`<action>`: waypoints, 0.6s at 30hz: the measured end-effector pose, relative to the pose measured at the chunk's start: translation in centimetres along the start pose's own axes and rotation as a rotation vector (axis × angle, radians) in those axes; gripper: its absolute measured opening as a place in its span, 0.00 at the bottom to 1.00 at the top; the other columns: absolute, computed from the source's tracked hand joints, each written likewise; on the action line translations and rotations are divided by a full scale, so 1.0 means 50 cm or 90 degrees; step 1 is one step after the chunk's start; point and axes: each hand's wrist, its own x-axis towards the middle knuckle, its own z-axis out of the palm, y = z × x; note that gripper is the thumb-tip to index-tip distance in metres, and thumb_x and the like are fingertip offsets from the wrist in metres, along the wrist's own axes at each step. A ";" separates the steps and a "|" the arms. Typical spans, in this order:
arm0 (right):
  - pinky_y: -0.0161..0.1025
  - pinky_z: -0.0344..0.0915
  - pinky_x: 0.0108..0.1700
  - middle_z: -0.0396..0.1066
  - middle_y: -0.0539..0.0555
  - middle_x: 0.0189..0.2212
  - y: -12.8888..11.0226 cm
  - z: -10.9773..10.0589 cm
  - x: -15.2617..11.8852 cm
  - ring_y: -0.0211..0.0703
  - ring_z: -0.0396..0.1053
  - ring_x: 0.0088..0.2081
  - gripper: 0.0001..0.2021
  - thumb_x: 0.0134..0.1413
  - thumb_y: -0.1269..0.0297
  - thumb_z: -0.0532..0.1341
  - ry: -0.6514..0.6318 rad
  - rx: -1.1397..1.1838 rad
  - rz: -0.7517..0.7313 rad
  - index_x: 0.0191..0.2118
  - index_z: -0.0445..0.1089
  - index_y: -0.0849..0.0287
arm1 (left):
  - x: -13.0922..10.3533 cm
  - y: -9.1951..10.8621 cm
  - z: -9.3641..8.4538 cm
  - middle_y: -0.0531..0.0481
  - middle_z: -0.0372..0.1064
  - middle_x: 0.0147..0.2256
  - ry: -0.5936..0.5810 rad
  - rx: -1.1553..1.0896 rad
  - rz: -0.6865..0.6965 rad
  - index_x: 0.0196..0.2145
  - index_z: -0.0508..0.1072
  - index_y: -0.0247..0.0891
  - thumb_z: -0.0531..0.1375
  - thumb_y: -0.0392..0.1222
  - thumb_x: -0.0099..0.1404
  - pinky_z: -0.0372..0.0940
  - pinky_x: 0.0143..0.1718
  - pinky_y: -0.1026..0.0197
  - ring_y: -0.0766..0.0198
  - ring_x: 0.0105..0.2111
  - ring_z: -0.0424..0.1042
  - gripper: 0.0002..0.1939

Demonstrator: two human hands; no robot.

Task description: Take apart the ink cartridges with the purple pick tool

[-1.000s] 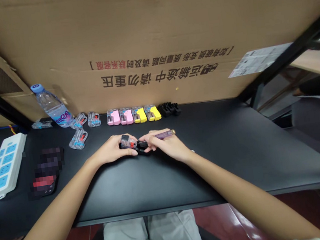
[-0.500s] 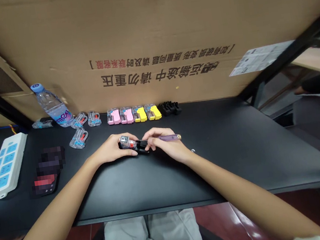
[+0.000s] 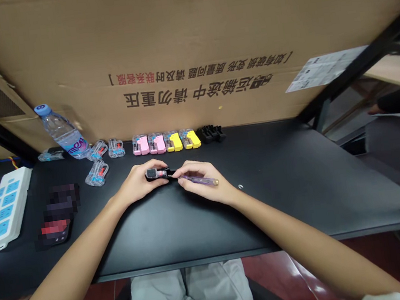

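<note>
Near the middle of the black table, my left hand (image 3: 139, 182) is closed around a small black and clear device (image 3: 156, 173) with a bit of red in it. My right hand (image 3: 204, 179) pinches a purple translucent screwdriver (image 3: 201, 180), whose handle end points right. The driver's thin tip reaches left to the right end of the device; the exact contact point is too small to tell. Behind my hands stand pink and clear pieces (image 3: 142, 145), yellow and clear pieces (image 3: 173, 142) and black parts (image 3: 211, 133) in a row.
Clear pieces (image 3: 96, 173) lie at the left, near a water bottle (image 3: 64, 133). Farther left are a phone (image 3: 58, 214) and a white power strip (image 3: 4, 209). A small white bit (image 3: 240, 186) lies right of my hand. Cardboard (image 3: 183, 28) rises behind the table (image 3: 301, 180).
The screwdriver has swung so its handle end sits lower and further left, with its shaft now visible. The device has turned slightly and moved a little up in my left hand.
</note>
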 end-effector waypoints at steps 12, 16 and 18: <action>0.41 0.72 0.39 0.79 0.53 0.32 -0.021 0.008 0.008 0.42 0.75 0.31 0.11 0.66 0.58 0.64 0.045 -0.016 0.069 0.38 0.84 0.55 | -0.004 0.005 0.001 0.44 0.84 0.49 -0.006 0.071 0.073 0.56 0.82 0.41 0.71 0.50 0.69 0.74 0.52 0.56 0.54 0.47 0.83 0.20; 0.40 0.72 0.39 0.80 0.52 0.29 -0.026 0.012 0.011 0.43 0.77 0.31 0.12 0.65 0.56 0.65 0.055 -0.005 0.094 0.36 0.83 0.56 | -0.005 0.004 0.003 0.43 0.83 0.49 -0.002 0.095 0.080 0.57 0.82 0.42 0.71 0.51 0.70 0.74 0.52 0.55 0.54 0.46 0.83 0.22; 0.41 0.73 0.41 0.80 0.52 0.28 -0.026 0.014 0.012 0.44 0.77 0.32 0.14 0.66 0.54 0.65 0.062 0.002 0.100 0.33 0.82 0.55 | -0.006 0.001 0.006 0.43 0.83 0.49 0.005 0.114 0.074 0.59 0.81 0.43 0.70 0.51 0.70 0.74 0.52 0.55 0.54 0.47 0.83 0.22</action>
